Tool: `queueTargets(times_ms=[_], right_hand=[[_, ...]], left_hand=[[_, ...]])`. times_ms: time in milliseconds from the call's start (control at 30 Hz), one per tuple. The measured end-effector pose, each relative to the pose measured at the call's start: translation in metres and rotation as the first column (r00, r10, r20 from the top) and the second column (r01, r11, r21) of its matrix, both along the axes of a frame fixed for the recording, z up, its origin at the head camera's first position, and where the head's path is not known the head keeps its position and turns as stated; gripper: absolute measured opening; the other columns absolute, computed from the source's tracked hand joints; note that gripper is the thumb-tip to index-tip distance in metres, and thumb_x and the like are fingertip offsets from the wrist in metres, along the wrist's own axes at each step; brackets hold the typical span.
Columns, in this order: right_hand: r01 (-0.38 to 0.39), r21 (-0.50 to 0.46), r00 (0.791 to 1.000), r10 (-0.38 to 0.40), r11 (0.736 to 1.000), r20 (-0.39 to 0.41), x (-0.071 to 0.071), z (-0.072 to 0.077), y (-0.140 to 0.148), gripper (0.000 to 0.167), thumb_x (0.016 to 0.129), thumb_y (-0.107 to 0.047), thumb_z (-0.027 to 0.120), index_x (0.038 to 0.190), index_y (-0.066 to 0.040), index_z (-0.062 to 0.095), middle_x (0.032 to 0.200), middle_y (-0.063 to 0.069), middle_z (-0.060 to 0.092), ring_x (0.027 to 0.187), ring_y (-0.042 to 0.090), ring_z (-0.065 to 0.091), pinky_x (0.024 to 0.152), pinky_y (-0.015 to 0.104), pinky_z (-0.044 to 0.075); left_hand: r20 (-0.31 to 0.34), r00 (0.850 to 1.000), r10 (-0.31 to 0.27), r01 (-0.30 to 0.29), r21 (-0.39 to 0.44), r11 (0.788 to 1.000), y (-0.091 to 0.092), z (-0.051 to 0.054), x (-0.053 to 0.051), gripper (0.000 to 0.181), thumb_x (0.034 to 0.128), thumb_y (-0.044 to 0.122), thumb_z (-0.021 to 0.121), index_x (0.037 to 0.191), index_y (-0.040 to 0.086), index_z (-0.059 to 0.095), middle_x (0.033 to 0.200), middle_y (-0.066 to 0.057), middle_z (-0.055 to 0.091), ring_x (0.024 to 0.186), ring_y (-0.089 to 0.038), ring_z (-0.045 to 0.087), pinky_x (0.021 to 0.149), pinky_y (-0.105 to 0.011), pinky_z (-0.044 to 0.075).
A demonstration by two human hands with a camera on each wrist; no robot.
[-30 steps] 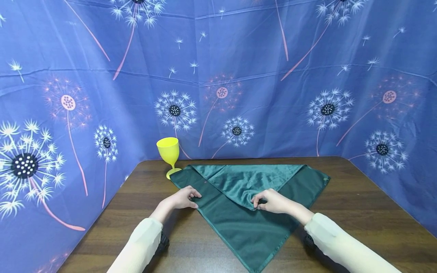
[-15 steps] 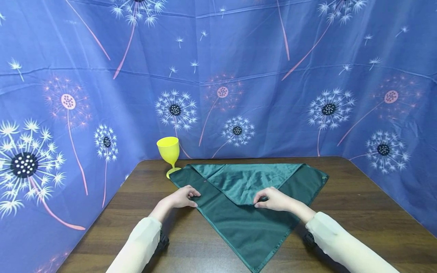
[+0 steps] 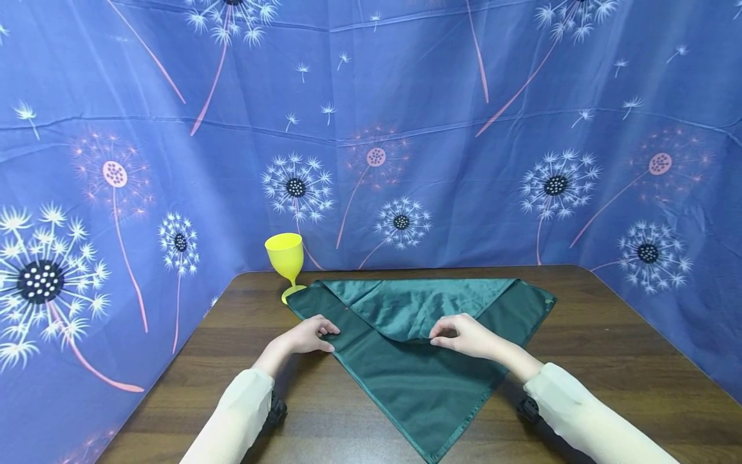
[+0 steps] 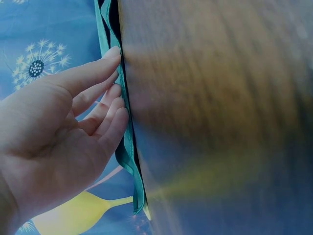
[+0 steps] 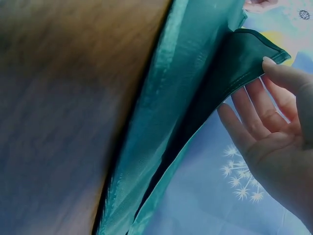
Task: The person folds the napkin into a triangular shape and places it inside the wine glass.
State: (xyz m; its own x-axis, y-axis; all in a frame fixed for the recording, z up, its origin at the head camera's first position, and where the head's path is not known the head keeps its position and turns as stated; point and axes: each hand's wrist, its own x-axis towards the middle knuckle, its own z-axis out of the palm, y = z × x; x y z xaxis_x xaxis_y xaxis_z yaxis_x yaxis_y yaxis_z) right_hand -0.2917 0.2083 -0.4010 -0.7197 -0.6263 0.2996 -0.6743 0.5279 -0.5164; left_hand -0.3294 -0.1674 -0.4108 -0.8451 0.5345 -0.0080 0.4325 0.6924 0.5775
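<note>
A green cloth [image 3: 406, 380] lies on the table, its far part folded toward the person as a shiny flap [image 3: 423, 303]. The right hand [image 3: 469, 338] pinches the flap's corner between thumb and fingers; in the right wrist view that corner [image 5: 254, 49] is lifted off the layer below, held by the right hand [image 5: 279, 127]. At the cloth's left edge the left hand [image 3: 304, 337] rests with relaxed fingers. In the left wrist view the left hand [image 4: 63, 122] touches the cloth edge [image 4: 128, 132] with its fingertips, the fingers loosely bent.
A yellow goblet [image 3: 286, 258] stands upright at the back left of the wooden table [image 3: 608, 361], its foot beside the cloth's left corner. Behind the table hangs a blue curtain [image 3: 464, 212] with dandelion prints.
The right hand has moved slightly away from the person, raising the flap's corner and drawing it back a little. The left hand has stayed nearly still.
</note>
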Motion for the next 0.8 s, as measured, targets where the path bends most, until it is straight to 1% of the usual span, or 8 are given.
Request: queueTargets(times_ms=[133, 233, 467, 600, 800], right_hand=[[-0.014, -0.008, 1.0, 0.014, 1.0, -0.007, 0.001, 0.0, -0.002, 0.009, 0.089, -0.018, 0.064, 0.091, -0.012, 0.07, 0.086, -0.005, 0.068, 0.079, 0.002, 0.061, 0.068, 0.022, 0.051], [-0.038, -0.011, 0.999, 0.038, 0.999, 0.002, 0.003, 0.0, -0.004, 0.011, 0.089, -0.02, 0.064, 0.092, -0.012, 0.071, 0.086, -0.006, 0.067, 0.08, 0.002, 0.061, 0.07, 0.023, 0.052], [-0.083, 0.015, 0.997, 0.083, 0.996, -0.002, 0.01, 0.0, -0.004, 0.012, 0.089, -0.022, 0.064, 0.09, -0.012, 0.071, 0.087, -0.008, 0.066, 0.082, 0.002, 0.06, 0.072, 0.024, 0.053], [-0.091, 0.018, 0.995, 0.091, 0.996, 0.032, 0.013, 0.0, -0.004, 0.01, 0.089, -0.02, 0.065, 0.088, -0.012, 0.071, 0.087, -0.007, 0.066, 0.081, 0.002, 0.06, 0.071, 0.024, 0.053], [-0.089, 0.008, 0.99, 0.087, 0.996, 0.115, 0.02, 0.001, -0.005, 0.007, 0.089, -0.016, 0.064, 0.088, -0.01, 0.068, 0.089, -0.004, 0.065, 0.082, 0.004, 0.06, 0.071, 0.023, 0.054]], left_hand=[[-0.004, 1.0, -0.005, 0.005, -0.002, 1.0, -0.001, 0.0, 0.0, 0.033, 0.0797, 0.009, 0.073, 0.111, 0.002, 0.065, 0.109, -0.01, 0.055, 0.104, -0.03, 0.054, 0.092, -0.043, 0.046], [-0.001, 1.0, -0.004, 0.004, 0.001, 1.0, -0.001, 0.0, 0.001, 0.032, 0.0797, 0.008, 0.073, 0.11, 0.002, 0.065, 0.11, -0.01, 0.055, 0.104, -0.03, 0.054, 0.092, -0.043, 0.046], [0.0, 1.0, -0.005, 0.005, 0.007, 1.0, -0.001, -0.001, 0.002, 0.032, 0.0797, 0.008, 0.073, 0.11, 0.001, 0.065, 0.111, -0.011, 0.056, 0.105, -0.03, 0.054, 0.093, -0.042, 0.046], [-0.008, 1.0, -0.008, 0.008, 0.002, 1.0, -0.001, -0.001, 0.002, 0.033, 0.0793, 0.008, 0.073, 0.11, 0.001, 0.065, 0.111, -0.012, 0.056, 0.104, -0.029, 0.054, 0.092, -0.041, 0.047], [0.003, 1.0, 0.001, -0.001, -0.002, 1.0, -0.001, -0.001, 0.002, 0.033, 0.0805, 0.008, 0.072, 0.112, 0.002, 0.065, 0.112, -0.011, 0.055, 0.106, -0.028, 0.053, 0.094, -0.042, 0.046]])
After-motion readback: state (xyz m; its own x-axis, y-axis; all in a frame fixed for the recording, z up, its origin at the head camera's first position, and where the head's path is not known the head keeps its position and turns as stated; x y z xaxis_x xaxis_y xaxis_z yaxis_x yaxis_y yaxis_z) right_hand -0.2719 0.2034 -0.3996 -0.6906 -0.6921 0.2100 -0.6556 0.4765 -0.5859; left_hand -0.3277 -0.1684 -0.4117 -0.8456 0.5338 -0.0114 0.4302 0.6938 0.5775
